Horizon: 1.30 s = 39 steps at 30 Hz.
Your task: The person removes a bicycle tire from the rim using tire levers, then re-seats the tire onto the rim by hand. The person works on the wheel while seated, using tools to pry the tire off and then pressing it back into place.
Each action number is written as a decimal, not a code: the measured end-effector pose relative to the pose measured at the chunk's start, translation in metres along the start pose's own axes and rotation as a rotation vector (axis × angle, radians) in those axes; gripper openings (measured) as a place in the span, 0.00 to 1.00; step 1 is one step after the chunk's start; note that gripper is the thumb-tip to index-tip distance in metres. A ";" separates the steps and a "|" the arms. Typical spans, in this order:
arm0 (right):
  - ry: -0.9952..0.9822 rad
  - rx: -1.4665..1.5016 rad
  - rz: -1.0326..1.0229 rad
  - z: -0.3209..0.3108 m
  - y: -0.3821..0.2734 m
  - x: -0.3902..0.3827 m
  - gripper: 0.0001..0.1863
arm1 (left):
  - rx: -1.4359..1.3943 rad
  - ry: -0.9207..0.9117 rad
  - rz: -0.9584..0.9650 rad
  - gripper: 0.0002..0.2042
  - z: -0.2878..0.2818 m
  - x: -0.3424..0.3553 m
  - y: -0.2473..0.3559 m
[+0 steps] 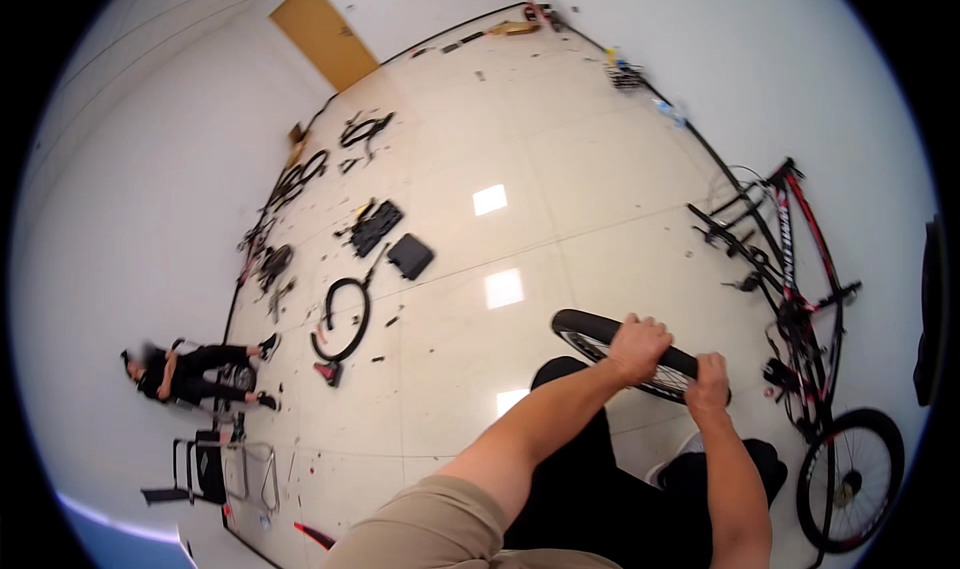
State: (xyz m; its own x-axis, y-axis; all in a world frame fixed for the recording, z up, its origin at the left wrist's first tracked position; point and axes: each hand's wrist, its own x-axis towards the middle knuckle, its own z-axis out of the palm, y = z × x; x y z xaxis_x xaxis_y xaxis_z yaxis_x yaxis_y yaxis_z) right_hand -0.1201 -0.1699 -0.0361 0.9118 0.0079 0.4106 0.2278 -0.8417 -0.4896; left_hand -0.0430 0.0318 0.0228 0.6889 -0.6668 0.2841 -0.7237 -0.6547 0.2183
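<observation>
Between my knees a bicycle wheel (pixel 588 323) with a black tyre is held tilted, and its spokes show below the tyre. My left hand (pixel 641 349) is closed over the top of the tyre, its fingers wrapped around the far side. A little to the right, my right hand (pixel 708 384) grips the same tyre near its right end. The lower part of the wheel is hidden by my arms and my black-trousered legs.
A bicycle frame (pixel 785 254) leans at the right wall, with a loose wheel (pixel 850 479) nearer. An open black tool case (pixel 376 227), a loose tyre (pixel 366 321) and small parts lie left on the tiles. A person (pixel 185 371) sits at the left wall by a metal-framed chair (pixel 236 469).
</observation>
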 end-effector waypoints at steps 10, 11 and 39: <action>-0.123 -0.013 0.084 -0.005 0.002 0.000 0.24 | 0.010 -0.084 -0.020 0.11 -0.005 0.004 0.008; -0.141 -0.016 0.076 -0.007 0.001 0.001 0.22 | 0.007 -0.085 -0.008 0.11 -0.002 0.002 0.005; -0.423 -0.031 0.050 0.003 -0.040 0.027 0.16 | -0.024 -0.501 -0.133 0.18 -0.023 -0.006 -0.044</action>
State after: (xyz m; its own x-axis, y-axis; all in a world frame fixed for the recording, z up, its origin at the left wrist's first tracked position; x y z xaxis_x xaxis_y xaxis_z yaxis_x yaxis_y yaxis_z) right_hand -0.1034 -0.1349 -0.0077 0.9827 0.1821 0.0326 0.1756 -0.8626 -0.4745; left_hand -0.0163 0.0726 0.0325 0.7058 -0.6706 -0.2283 -0.6249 -0.7412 0.2451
